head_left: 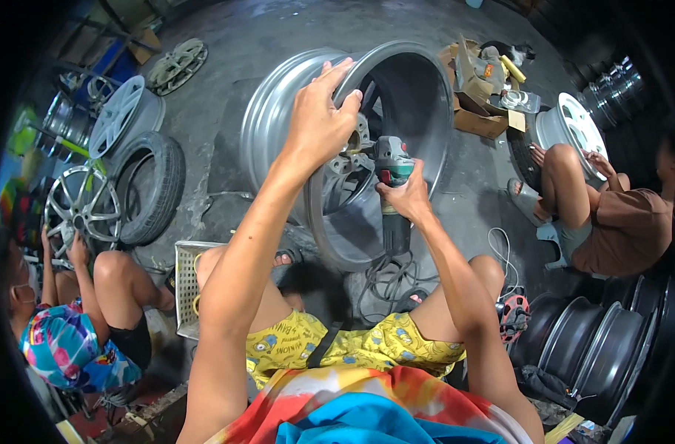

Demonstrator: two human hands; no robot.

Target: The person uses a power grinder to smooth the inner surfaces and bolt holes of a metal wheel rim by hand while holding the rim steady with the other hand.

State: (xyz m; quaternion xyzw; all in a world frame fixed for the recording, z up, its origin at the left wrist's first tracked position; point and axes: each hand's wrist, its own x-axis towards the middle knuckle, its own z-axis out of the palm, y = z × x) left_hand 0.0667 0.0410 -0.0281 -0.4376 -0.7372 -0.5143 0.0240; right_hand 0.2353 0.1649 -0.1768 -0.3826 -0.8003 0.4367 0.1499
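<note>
A large silver wheel rim (274, 111) stands on edge on the floor in front of me, its open barrel turned toward me. My left hand (324, 115) holds the rim's upper left lip, fingers over the edge and thumb on the inner side. In my right hand (408, 194) is an angle grinder (394, 152), gripped round its body with the head pointing up into the barrel. The grinder's dark handle (396, 235) hangs down over the rim's lower lip. Whether its disc touches the metal is hidden.
A cable (389, 285) lies coiled below the rim. A white plastic basket (187, 288) stands by my left leg. A tyre (151, 189) and a co-worker with a spoked wheel (82, 206) are left; another co-worker with a white wheel (574, 133), cartons (479, 122) and dark rims (596, 348) are right.
</note>
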